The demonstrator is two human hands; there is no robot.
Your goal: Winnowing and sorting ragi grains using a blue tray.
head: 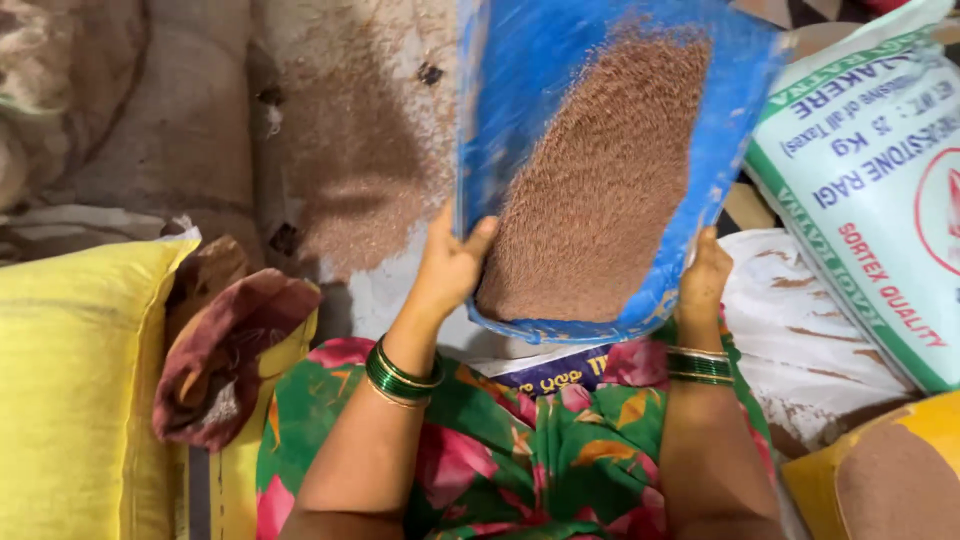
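A blue winnowing tray (520,70) is held up over my lap, tilted, with a heap of small reddish-brown grain (600,180) lying in it. My left hand (450,262) grips the tray's near left rim, thumb over the edge. On the near right rim my right hand (703,280) holds it too. Green bangles ring both wrists. A green and pink flowered cloth (520,460) covers my lap under the tray.
A white printed sack (880,190) lies at the right. Below it is a yellow container of brown grain (900,480). A yellow sack (70,400) and a maroon cloth (230,350) sit at the left. Brown husk dust (350,150) spreads on the floor beyond.
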